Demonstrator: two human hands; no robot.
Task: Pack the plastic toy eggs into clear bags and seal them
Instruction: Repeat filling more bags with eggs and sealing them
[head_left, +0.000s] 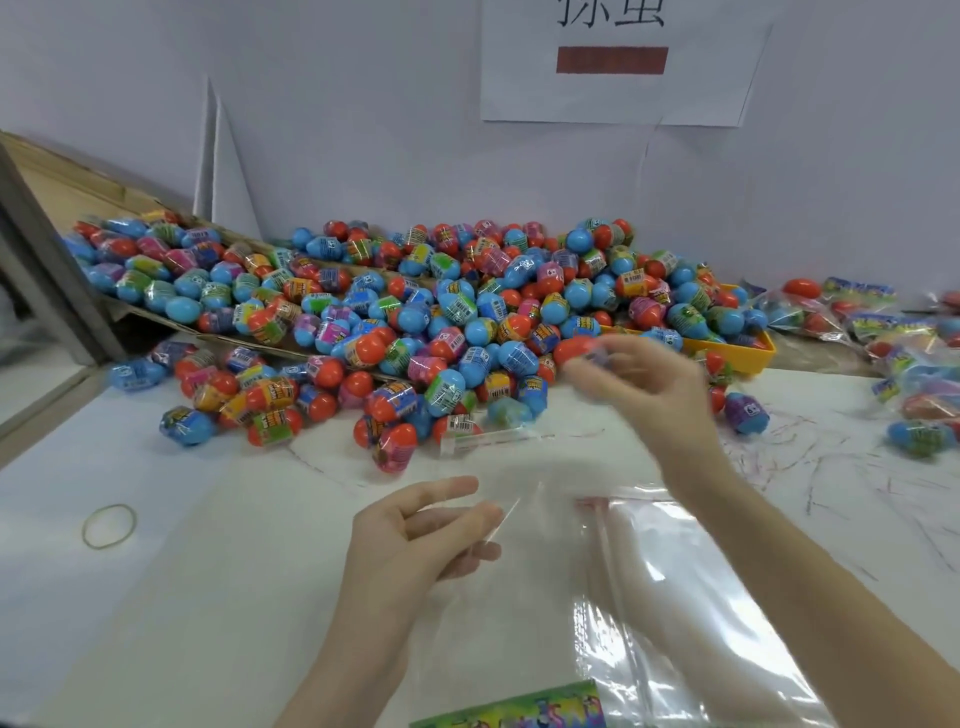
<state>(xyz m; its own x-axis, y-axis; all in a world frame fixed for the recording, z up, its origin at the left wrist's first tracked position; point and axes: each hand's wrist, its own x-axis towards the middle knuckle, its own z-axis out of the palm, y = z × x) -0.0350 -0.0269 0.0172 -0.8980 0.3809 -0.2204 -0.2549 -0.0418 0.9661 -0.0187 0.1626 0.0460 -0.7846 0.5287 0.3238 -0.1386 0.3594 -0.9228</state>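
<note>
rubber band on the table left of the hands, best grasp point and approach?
The rubber band lies flat as an open loop on the white table, apart from the pile of toy eggs and both hands. Probably best to come straight down from above and pinch one strand, likely the near right arc closest to the left hand. Flat and thin, it gives no side purchase.
</note>
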